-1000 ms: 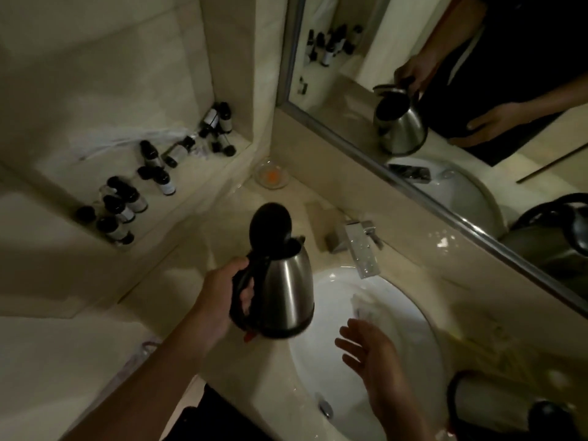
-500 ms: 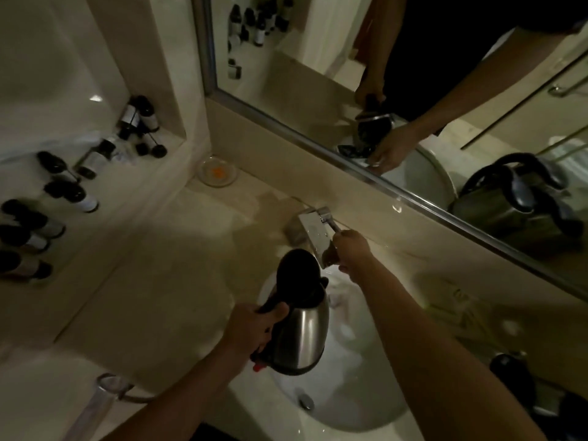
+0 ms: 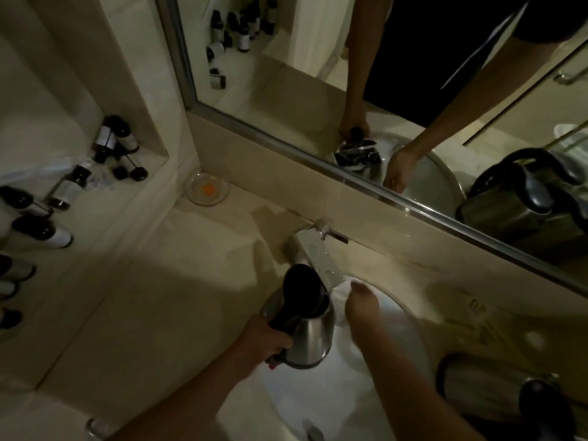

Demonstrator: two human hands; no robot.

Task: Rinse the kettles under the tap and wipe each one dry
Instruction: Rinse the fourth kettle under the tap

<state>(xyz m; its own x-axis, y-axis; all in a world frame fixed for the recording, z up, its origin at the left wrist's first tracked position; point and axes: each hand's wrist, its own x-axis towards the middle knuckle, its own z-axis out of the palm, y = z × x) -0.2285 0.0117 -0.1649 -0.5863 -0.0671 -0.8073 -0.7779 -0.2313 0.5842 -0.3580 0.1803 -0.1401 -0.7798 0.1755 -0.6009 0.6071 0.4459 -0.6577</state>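
A: Where do we have the kettle (image 3: 310, 337)?

B: Over the sink (image 3: 391, 316), lid up, just under the tap (image 3: 321, 262). Our left hand (image 3: 265, 340) grips its black handle.

A: And our right hand (image 3: 362, 305)?

B: Beside the kettle, below the spout; too blurred to tell how its fingers lie. A second kettle (image 3: 496, 389) lies on the bench (image 3: 178, 297).

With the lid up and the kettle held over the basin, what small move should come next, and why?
Probably shift the kettle right so its open mouth sits under the tap. The left hand holds the handle, the lid is raised, and the right hand hovers by the spout.
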